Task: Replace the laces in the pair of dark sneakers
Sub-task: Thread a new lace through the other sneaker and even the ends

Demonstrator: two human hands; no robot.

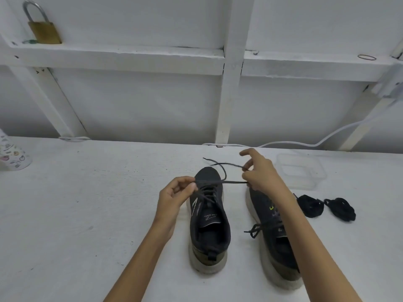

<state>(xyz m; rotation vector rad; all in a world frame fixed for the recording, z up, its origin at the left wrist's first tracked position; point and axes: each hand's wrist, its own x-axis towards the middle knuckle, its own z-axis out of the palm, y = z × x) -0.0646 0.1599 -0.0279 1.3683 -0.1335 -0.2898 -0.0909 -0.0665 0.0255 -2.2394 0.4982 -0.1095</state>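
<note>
A plain workroom: white-painted timber-framed wall (141, 101), padlock (43, 29) on ledge (130, 54).

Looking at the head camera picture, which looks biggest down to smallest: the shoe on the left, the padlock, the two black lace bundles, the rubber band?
1. shoe on the left
2. padlock, though it sits farther back
3. left lace bundle and right lace bundle, about alike, so unranked
4. rubber band
</note>
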